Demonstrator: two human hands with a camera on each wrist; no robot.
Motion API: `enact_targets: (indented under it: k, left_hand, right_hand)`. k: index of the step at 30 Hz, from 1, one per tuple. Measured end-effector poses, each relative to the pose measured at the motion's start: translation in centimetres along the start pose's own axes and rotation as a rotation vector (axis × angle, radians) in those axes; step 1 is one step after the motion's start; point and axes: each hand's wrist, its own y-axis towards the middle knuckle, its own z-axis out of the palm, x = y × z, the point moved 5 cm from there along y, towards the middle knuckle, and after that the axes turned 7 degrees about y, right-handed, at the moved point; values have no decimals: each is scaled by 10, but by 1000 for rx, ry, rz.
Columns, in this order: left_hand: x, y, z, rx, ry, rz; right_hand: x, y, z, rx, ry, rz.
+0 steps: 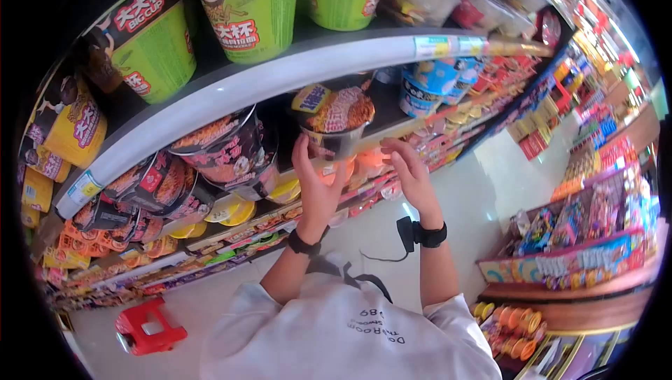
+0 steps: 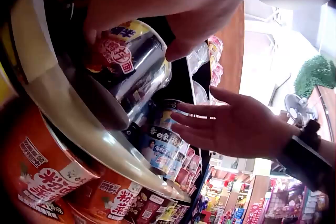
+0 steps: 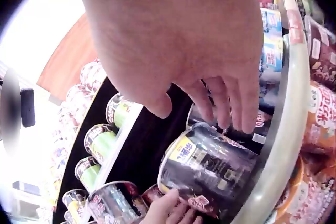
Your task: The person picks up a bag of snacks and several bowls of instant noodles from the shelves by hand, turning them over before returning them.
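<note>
A dark noodle cup with a yellow label and a noodle picture on its lid (image 1: 339,117) is tilted at the shelf edge. My left hand (image 1: 318,194) grips its side, fingers on one side and thumb on the other; in the left wrist view this hand (image 2: 173,8) spans the cup (image 2: 142,66). My right hand (image 1: 414,180) is off to the cup's right, fingers apart and slightly bent, not touching it. From the right wrist, my right hand (image 3: 184,40) hangs above the cup (image 3: 210,166), with my left fingers (image 3: 170,211) against its lower end.
Green big cups (image 1: 248,19) stand on the shelf above, behind a pale curved rail (image 1: 266,72). Dark cups (image 1: 227,149) sit to the left and blue cups (image 1: 427,89) to the right. A red stool (image 1: 150,327) is on the floor, and a snack display (image 1: 574,240) stands at right.
</note>
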Motion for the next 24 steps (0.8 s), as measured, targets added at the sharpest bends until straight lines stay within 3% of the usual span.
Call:
enact_targets:
  k: [3, 9, 10, 13, 16, 19, 24]
  left_hand:
    - [-8, 3, 2, -51, 121, 8]
    - [0, -1, 22, -117, -10, -78]
    - [0, -3, 24, -125, -19, -94]
    - [-17, -10, 35, -207, -15, -140]
    - [-33, -28, 55, -342, -34, -162]
    - [-49, -56, 72, -451, -105, -212]
    - [-82, -94, 53, -521, -1, -215]
  right_hand:
    - [-12, 39, -3, 20, 119, -2]
    - [-22, 87, 9, 144, 441, 88]
    - [-27, 91, 10, 198, 435, 134]
    - [-42, 106, 4, 255, 242, 19]
    - [-34, 103, -8, 388, 487, 142]
    - [-20, 80, -27, 432, 364, 98]
    - [-35, 43, -24, 516, 514, 159]
